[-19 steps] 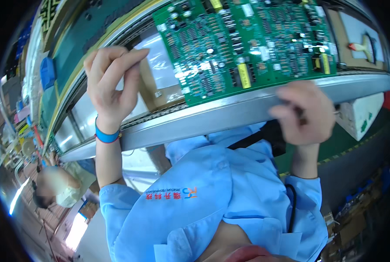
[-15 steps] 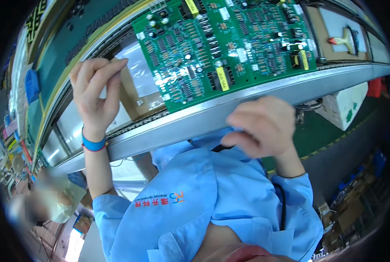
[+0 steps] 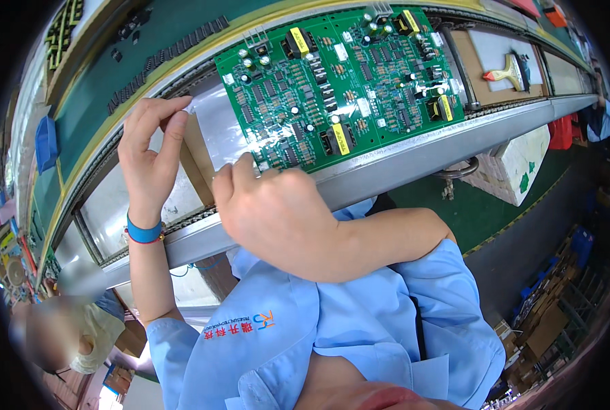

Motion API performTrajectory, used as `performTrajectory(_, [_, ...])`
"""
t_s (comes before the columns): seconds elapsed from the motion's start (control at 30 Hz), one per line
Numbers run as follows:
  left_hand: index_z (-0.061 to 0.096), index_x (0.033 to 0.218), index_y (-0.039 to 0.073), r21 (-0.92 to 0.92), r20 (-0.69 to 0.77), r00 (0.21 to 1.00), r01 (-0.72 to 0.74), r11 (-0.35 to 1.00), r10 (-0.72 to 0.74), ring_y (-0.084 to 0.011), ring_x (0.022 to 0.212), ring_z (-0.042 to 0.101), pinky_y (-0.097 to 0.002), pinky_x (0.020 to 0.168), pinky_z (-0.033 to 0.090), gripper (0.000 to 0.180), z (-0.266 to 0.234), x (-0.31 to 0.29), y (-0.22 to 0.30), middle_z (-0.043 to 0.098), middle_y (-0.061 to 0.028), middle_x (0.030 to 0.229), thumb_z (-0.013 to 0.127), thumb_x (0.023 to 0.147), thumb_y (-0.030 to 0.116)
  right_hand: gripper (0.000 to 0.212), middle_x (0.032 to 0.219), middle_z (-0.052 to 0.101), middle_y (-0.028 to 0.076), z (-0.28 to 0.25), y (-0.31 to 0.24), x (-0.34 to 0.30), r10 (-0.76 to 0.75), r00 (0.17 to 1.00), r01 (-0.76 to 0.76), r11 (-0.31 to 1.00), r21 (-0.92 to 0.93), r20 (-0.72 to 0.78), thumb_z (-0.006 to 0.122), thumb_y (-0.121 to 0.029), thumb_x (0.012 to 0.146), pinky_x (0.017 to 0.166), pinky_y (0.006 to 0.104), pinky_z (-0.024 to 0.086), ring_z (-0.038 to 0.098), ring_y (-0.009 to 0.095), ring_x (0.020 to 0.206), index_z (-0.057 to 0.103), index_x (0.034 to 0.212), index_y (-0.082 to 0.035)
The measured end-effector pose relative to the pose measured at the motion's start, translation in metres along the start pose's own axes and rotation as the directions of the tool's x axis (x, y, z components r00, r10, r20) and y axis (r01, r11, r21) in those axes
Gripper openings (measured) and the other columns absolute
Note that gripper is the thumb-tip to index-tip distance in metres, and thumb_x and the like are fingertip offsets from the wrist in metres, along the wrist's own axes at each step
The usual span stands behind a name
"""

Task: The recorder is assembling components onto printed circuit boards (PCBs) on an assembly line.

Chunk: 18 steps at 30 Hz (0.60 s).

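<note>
A large green circuit board crowded with small parts lies across the rails of the metal conveyor. My left hand is raised beside the board's left end, its thumb and forefinger tips drawn close in a pinch; whatever may sit between them is too small to make out. A blue wristband circles that wrist. My right hand reaches across to the board's near left corner. Its fingers are bent together there, with the tips partly hidden by the hand, so what they grip cannot be seen.
Rows of black parts stand on the green bench beyond the far rail, near a blue bin. A brush lies to the board's right. A person is at the lower left. A white block sits below the rail.
My right hand has swung left from in front of the rail to the board's near left corner. My left hand stays almost in place. The board sits slightly lower in view.
</note>
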State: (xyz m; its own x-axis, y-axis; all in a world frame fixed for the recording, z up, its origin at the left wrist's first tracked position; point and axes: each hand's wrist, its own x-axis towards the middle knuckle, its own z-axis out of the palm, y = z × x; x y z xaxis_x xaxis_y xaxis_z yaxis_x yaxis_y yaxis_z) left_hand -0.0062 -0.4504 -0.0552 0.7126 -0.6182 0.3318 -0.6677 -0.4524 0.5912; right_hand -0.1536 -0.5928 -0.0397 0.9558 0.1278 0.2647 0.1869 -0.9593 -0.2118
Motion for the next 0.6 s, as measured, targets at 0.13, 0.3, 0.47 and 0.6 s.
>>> performTrajectory(0.13, [0.073,0.101,0.006,0.023,0.021,0.999,-0.035,0.999,0.034,-0.0158,0.074,0.055,-0.0297,0.078,0.042,0.014,0.000,0.001,0.002,0.063,-0.0041,0.085,0.068,0.088,0.005,0.011,0.072,0.060,0.004,-0.008,0.010,0.004,-0.001,0.991,-0.008,0.998,0.068,0.137,0.065,-0.011,0.074,0.040,0.0278,0.047,0.064,0.016,0.050,0.055,0.077,-0.006])
performTrajectory(0.3, [0.072,0.096,0.007,0.044,0.028,0.996,-0.091,0.995,0.090,-0.0197,0.075,0.057,-0.0320,0.080,0.042,0.012,-0.004,0.003,0.004,0.063,-0.0043,0.085,0.069,0.085,0.004,0.014,0.076,0.061,0.007,-0.014,0.028,0.001,0.021,0.993,-0.036,0.992,0.123,0.116,0.065,-0.012,0.079,0.043,0.0334,0.049,0.065,0.021,0.055,0.055,0.088,-0.006])
performTrajectory(0.47, [0.070,0.092,0.008,0.025,0.001,0.986,-0.169,0.985,0.169,-0.0248,0.080,0.059,-0.0367,0.083,0.041,0.009,-0.003,-0.009,-0.011,0.061,-0.0051,0.084,0.069,0.084,0.005,0.018,0.088,0.067,0.011,-0.023,0.055,-0.011,0.278,0.940,-0.297,0.952,0.078,0.196,0.067,-0.023,0.089,0.062,0.0417,0.053,0.067,0.034,0.072,0.061,0.096,-0.008])
performTrajectory(0.6, [0.071,0.093,0.010,0.012,-0.029,0.972,-0.234,0.972,0.234,-0.0261,0.084,0.060,-0.0389,0.084,0.042,0.009,0.012,-0.017,-0.019,0.062,-0.0054,0.085,0.068,0.085,0.011,0.018,0.093,0.071,0.013,-0.031,0.087,-0.029,0.376,0.924,-0.376,0.926,-0.012,0.064,0.070,-0.024,0.089,0.073,0.0419,0.053,0.068,0.037,0.083,0.069,0.099,-0.008])
